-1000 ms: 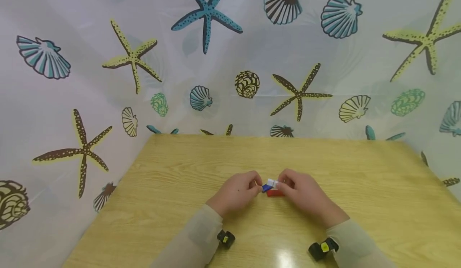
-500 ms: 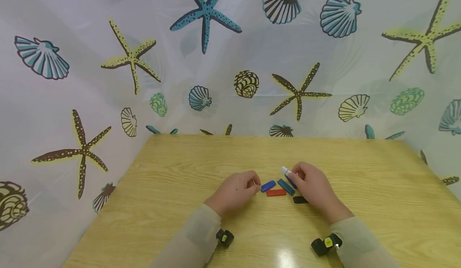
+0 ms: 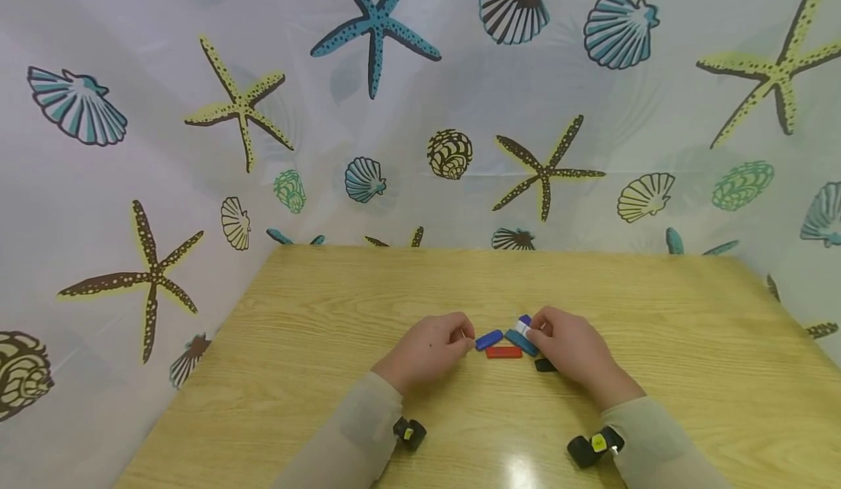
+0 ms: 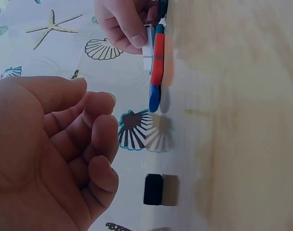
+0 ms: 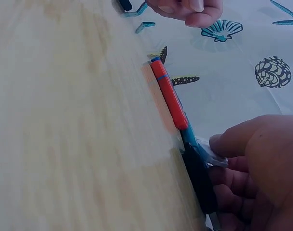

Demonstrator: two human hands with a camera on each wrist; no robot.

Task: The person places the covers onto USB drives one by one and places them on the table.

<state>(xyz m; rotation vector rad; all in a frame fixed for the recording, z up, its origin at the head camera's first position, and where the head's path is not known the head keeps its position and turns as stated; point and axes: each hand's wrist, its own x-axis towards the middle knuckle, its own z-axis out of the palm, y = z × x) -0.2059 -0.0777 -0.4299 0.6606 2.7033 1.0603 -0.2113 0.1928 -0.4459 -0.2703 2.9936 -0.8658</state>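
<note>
On the wooden worktop point(image 3: 328, 372), a small cluster of flat rectangular pieces lies between the two hands, roughly at the centre of the head view. The right hand point(image 3: 571, 350) pinches a small white piece point(image 3: 522, 326) between thumb and fingertip, so its grip is narrow and closed on that piece. It holds the piece low, touching or just above the teal piece point(image 3: 522, 342), which angles away toward 1 o'clock; a pinch at the tip probably lets it be lined up against the others. A little blue shows just behind the white piece, but what it belongs to cannot be told.

At 9 o'clock of that pinch lies a blue piece point(image 3: 489, 340), tilted. A red piece point(image 3: 504, 352) lies flat at 6 o'clock of it, near the teal one. A black piece point(image 3: 544, 365) sits partly under the right hand, at 5 o'clock of the cluster.

The left hand point(image 3: 430, 350) rests on the worktop just beside the blue piece. Its fingers are loosely curled and hold nothing, as the left wrist view shows point(image 4: 64, 144); the fingertips may just touch the piece, though that is unclear. It seems parked there to steady or guard the row.

No container is in view; the pieces lie bare on the worktop. A curtain point(image 3: 420, 109) printed with starfish and shells hangs behind.
</note>
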